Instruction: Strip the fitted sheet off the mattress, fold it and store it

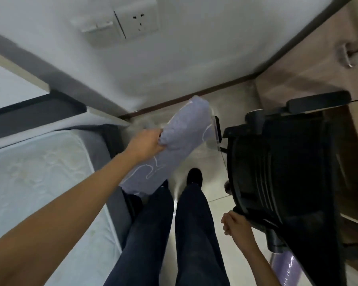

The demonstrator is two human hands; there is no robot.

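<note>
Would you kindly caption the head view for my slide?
The left hand holds the folded sheet beside the bare mattress; the right hand, fingers curled, meets the black chair.

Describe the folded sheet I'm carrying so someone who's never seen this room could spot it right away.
Find the bare mattress on the left and the black office chair on the right. In the gap between them, the left hand grips the folded sheet. It is a soft lavender-blue bundle marked with thin white curving lines, unlike the dark trousers beside it.
</note>
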